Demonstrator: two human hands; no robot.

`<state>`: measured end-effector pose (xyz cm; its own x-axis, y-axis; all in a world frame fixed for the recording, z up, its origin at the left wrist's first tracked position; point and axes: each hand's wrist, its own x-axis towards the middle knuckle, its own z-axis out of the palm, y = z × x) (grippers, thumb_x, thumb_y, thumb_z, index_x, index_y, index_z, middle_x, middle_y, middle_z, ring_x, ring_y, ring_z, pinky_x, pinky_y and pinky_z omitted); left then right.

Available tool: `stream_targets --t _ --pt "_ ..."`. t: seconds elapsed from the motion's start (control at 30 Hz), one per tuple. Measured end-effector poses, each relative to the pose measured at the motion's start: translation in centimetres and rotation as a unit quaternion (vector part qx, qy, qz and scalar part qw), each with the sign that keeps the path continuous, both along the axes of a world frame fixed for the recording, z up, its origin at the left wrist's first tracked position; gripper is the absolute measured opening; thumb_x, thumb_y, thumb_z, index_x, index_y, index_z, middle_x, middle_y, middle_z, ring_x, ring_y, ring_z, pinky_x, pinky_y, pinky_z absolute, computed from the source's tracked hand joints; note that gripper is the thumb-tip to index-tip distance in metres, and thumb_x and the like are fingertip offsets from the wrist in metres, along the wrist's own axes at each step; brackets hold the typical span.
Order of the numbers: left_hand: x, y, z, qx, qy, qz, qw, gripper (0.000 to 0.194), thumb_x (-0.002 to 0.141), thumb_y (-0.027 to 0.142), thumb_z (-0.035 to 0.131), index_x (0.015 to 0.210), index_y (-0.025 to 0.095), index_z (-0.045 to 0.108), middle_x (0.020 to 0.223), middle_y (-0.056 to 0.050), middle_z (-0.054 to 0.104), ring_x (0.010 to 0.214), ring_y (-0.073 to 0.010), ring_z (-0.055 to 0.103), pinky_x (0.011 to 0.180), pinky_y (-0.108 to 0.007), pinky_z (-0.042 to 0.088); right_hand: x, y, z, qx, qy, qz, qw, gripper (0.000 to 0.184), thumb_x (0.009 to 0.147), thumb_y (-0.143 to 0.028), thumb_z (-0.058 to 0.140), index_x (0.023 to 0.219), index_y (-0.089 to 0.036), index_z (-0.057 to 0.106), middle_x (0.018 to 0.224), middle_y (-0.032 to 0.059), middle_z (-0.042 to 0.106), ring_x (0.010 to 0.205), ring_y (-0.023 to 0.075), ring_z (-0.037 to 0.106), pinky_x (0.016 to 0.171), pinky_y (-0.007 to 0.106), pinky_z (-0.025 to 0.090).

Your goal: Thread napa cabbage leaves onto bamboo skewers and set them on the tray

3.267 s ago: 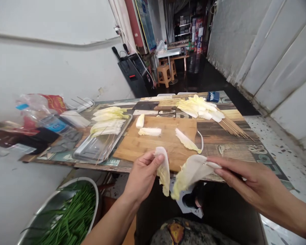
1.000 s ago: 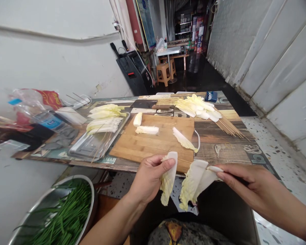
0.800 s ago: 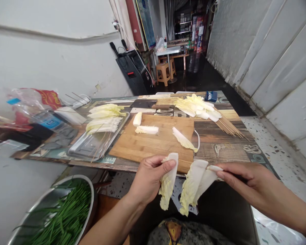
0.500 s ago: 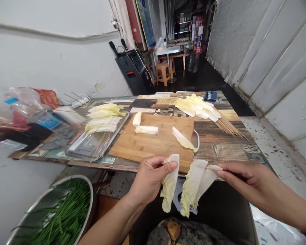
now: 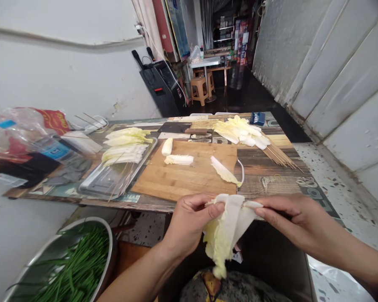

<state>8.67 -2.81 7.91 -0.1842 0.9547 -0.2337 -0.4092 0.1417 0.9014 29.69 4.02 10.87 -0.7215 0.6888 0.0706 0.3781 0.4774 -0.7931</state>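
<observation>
Over the near edge of the table, my left hand (image 5: 193, 222) is closed, thumb and fingers pinching a pale napa cabbage leaf (image 5: 211, 233). Opposite it, my right hand (image 5: 291, 216) is closed on the end of more napa cabbage leaves (image 5: 234, 214), which hang down against the left one. Whether a skewer runs through them is hidden. Beyond my hands lies a wooden cutting board (image 5: 176, 182) bearing a cabbage strip (image 5: 179, 160), a short cabbage piece (image 5: 167, 147) and, at its right edge, another leaf (image 5: 223, 171).
Left of the board, a clear tray (image 5: 103, 181) holds skewered cabbage (image 5: 126, 147). Loose leaves (image 5: 239, 131) lie over bamboo skewers (image 5: 282, 153) at the back right, near a cleaver (image 5: 174, 127). A metal bowl (image 5: 108, 251) of green chives (image 5: 78, 268) stands lower left.
The leaves in my two hands have come together; a gap separated them before. My right hand has moved left toward my left hand. The view has shifted slightly.
</observation>
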Motion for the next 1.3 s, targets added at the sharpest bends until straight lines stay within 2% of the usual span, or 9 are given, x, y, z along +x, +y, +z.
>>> stream_targets --t 0.23,0.37,0.47,0.6,0.77,0.87,1.0,1.13,1.3 --pt "-1.3 -0.1 -0.7 0.064 0.118 -0.026 0.991 0.029 0.074 0.039 0.08 0.099 0.025 0.078 0.106 -0.006 0.076 0.097 -0.0194 0.069 0.085 -0.027 0.053 0.0 0.5 0.1 0.024 0.014 -0.029 0.999 0.031 0.097 -0.038 0.049 0.089 -0.024 0.076 0.083 0.0003 0.076 0.073 0.016 0.07 0.063 0.023 0.054" --pt "-2.8 1.4 -1.0 0.112 0.238 -0.013 0.965 0.034 0.084 0.039 0.071 0.115 0.026 0.071 0.111 -0.006 0.075 0.101 -0.0205 0.069 0.09 -0.032 0.053 1.9 0.9 -0.2 0.146 0.054 -0.133 0.979 0.023 0.093 -0.035 0.055 0.095 -0.025 0.075 0.089 0.0005 0.077 0.072 0.0165 0.071 0.064 0.024 0.056" --pt "-4.7 4.6 -1.3 0.206 0.505 0.038 0.837 0.023 0.089 0.027 0.061 0.11 0.022 0.072 0.109 -0.009 0.074 0.105 -0.0236 0.067 0.099 -0.04 0.049 4.1 1.4 -0.7 0.225 0.033 -0.248 0.942 0.024 0.091 -0.039 0.058 0.102 -0.027 0.075 0.087 0.0005 0.077 0.066 0.019 0.071 0.056 0.028 0.056" --pt "-5.8 9.5 -1.8 0.23 0.74 -0.175 0.608 0.04 0.09 0.008 0.046 0.122 0.021 0.065 0.139 -0.014 0.058 0.132 -0.0293 0.049 0.109 -0.052 0.037 6.0 1.8 -1.6 0.251 -0.01 -0.309 0.917 0.027 0.091 -0.043 0.056 0.1 -0.026 0.075 0.081 0.0015 0.077 0.061 0.0214 0.07 0.046 0.03 0.052" --pt "-3.3 11.6 -2.6 0.253 0.743 -0.375 0.492 0.052 0.085 0.011 0.052 0.135 0.024 0.055 0.147 -0.01 0.05 0.137 -0.0276 0.044 0.116 -0.05 0.028 6.6 1.6 -2.6 0.253 0.0 -0.321 0.913 0.028 0.09 -0.046 0.057 0.097 -0.027 0.075 0.088 0.001 0.077 0.072 0.0249 0.073 0.059 0.035 0.058" --pt "-2.8 11.8 -2.5 0.238 0.741 -0.374 0.505 0.058 0.085 0.006 0.046 0.139 0.028 0.051 0.148 -0.008 0.049 0.134 -0.0243 0.047 0.114 -0.043 0.031 6.9 1.5 -2.7 0.242 0.0 -0.333 0.911 0.03 0.09 -0.047 0.057 0.097 -0.024 0.076 0.088 0.0025 0.078 0.073 0.0251 0.073 0.06 0.034 0.058" --pt "-4.2 12.4 -1.5 0.075 0.736 -0.248 0.625 0.055 0.082 0.021 0.056 0.137 0.025 0.053 0.144 -0.009 0.053 0.135 -0.0285 0.046 0.11 -0.042 0.034 7.2 1.7 -2.8 0.231 0.001 -0.334 0.914 0.028 0.088 -0.043 0.06 0.097 -0.022 0.077 0.088 0.0039 0.078 0.073 0.0224 0.073 0.063 0.028 0.058" --pt "-4.8 14.4 -1.6 -0.086 0.726 -0.099 0.675 0.055 0.085 0.055 0.05 0.096 0.005 0.071 0.103 -0.028 0.069 0.107 -0.0426 0.063 0.088 -0.049 0.047 6.8 1.7 -2.9 0.222 0.039 -0.32 0.92 0.023 0.088 -0.039 0.06 0.096 -0.024 0.076 0.089 0.001 0.078 0.075 0.0209 0.074 0.066 0.026 0.059" --pt "-3.8 16.8 -3.5 -0.102 0.661 -0.054 0.741 0.026 0.062 0.039 0.079 0.067 0.017 0.067 0.083 -0.015 0.072 0.096 -0.0341 0.067 0.08 -0.036 0.048 6.1 1.4 -3.2 0.2 0.054 -0.3 0.931 0.023 0.091 -0.035 0.057 0.1 -0.023 0.075 0.089 0.001 0.078 0.076 0.0207 0.074 0.065 0.027 0.058"
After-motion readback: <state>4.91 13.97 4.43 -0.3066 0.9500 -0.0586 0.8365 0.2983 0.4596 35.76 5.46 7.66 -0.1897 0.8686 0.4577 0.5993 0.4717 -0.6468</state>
